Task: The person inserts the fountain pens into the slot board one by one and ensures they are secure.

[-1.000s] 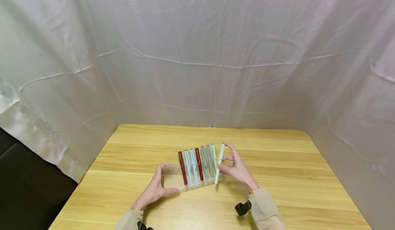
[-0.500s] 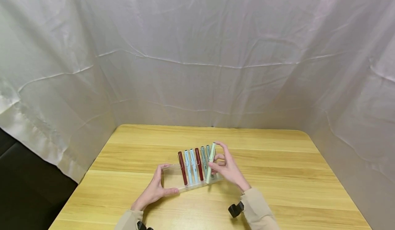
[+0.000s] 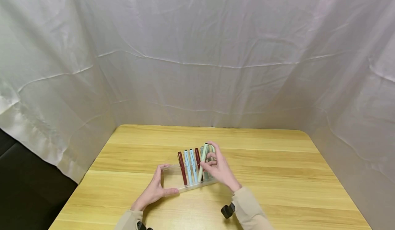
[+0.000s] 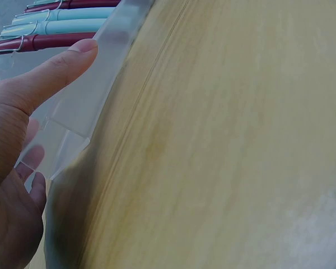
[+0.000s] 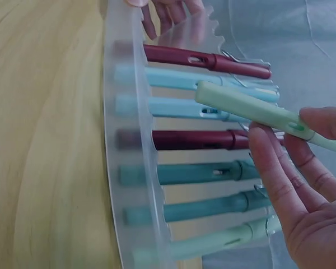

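My left hand point(image 3: 154, 187) grips the left end of a clear plastic pen rack point(image 3: 172, 177), thumb along the front wall and fingers round the far side. Between thumb and fingers, my right hand point(image 3: 220, 171) pinches a pale green pen point(image 5: 241, 106), raised and tilted over the rack. Seen from the right wrist, a dark red pen point(image 5: 182, 56), two light blue pens point(image 5: 179, 106), another dark red pen point(image 5: 190, 140), two teal pens point(image 5: 201, 208) and a second pale green pen point(image 5: 213, 244) lie side by side in its notches. The right hand partly hides the teal ones in the head view.
The rack stands on a wooden table point(image 3: 277, 175) with light grain. Pale curtains point(image 3: 197, 51) hang behind and at both sides. A dark surface point(image 3: 27, 182) shows at the lower left. Notches at the rack's left end hold no pen.
My right hand has carried the pale green pen leftward, from the rack's right end to over the middle of the row. The left hand and the rack have stayed still.
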A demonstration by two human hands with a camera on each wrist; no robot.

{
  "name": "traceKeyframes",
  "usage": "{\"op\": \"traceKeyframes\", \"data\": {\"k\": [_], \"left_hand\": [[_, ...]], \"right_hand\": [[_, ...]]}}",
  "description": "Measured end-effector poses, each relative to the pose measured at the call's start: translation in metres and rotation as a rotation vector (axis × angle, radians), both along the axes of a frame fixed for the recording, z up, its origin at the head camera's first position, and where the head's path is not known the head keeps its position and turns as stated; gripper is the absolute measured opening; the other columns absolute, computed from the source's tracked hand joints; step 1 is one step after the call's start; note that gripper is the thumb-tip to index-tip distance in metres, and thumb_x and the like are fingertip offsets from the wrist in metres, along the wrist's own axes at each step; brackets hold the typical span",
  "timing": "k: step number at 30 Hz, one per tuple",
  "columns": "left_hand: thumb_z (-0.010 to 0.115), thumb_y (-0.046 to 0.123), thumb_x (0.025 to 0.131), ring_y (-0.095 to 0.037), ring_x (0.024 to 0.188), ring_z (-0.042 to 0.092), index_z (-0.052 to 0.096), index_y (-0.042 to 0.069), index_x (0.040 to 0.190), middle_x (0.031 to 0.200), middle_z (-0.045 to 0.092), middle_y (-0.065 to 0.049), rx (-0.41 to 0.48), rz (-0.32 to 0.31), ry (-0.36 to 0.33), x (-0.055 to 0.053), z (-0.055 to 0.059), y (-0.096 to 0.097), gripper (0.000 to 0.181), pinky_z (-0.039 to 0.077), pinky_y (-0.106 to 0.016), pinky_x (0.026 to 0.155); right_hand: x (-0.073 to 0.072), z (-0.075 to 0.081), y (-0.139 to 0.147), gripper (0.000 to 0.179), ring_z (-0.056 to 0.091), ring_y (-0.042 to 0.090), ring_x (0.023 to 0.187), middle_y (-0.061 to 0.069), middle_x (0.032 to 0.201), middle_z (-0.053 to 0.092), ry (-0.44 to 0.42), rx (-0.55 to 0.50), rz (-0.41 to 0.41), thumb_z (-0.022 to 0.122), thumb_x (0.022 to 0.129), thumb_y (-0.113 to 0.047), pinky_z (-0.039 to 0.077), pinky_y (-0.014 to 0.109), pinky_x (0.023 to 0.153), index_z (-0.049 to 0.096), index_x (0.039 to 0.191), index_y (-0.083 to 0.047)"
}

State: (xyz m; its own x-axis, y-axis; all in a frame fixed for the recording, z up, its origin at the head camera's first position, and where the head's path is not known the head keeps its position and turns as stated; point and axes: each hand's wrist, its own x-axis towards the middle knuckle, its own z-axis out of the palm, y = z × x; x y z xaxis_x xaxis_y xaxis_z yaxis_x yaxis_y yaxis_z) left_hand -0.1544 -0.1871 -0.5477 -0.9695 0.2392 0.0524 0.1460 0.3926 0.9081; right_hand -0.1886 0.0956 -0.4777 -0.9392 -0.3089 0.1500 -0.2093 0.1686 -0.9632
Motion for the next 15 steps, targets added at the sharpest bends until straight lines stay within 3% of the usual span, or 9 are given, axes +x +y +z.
{"op": "traceKeyframes", "data": {"k": [4, 8, 10, 15], "left_hand": [[0.094, 0.023, 0.066, -0.04, 0.147, 0.029, 0.033, 0.006, 0.144, 0.151, 0.035, -0.02, 0.007, 0.003, 0.004, 0.0, 0.0, 0.0, 0.1, 0.012, -0.069, 0.124], [0.094, 0.023, 0.067, -0.039, 0.145, 0.032, 0.033, 0.006, 0.143, 0.15, 0.037, -0.019, 0.012, 0.004, 0.013, 0.0, -0.001, 0.0, 0.1, 0.015, -0.069, 0.124], [0.094, 0.024, 0.067, -0.039, 0.145, 0.032, 0.033, 0.007, 0.143, 0.15, 0.037, -0.019, 0.012, 0.003, 0.018, 0.0, -0.001, 0.0, 0.099, 0.015, -0.069, 0.124], [0.094, 0.025, 0.068, -0.039, 0.144, 0.032, 0.033, 0.007, 0.143, 0.15, 0.037, -0.019, 0.006, 0.004, 0.026, 0.0, -0.001, 0.0, 0.098, 0.018, -0.069, 0.123]], "right_hand": [[0.002, 0.001, -0.007, 0.08, 0.067, 0.031, 0.072, 0.021, 0.1, 0.062, 0.035, 0.029, -0.019, 0.073, 0.088, -0.002, 0.064, 0.045, 0.065, 0.028, 0.153, -0.017], [0.005, 0.004, -0.014, 0.077, 0.068, 0.035, 0.073, 0.023, 0.098, 0.063, 0.069, 0.055, -0.033, 0.071, 0.089, 0.0, 0.063, 0.029, 0.065, 0.028, 0.152, -0.012], [0.008, 0.01, -0.018, 0.075, 0.068, 0.038, 0.075, 0.024, 0.096, 0.064, 0.086, 0.068, -0.034, 0.07, 0.089, 0.002, 0.061, 0.021, 0.065, 0.029, 0.151, -0.009], [0.02, 0.029, -0.026, 0.069, 0.068, 0.038, 0.073, 0.025, 0.092, 0.064, 0.155, 0.08, -0.016, 0.069, 0.088, 0.006, 0.06, 0.018, 0.063, 0.033, 0.147, -0.001]]}}
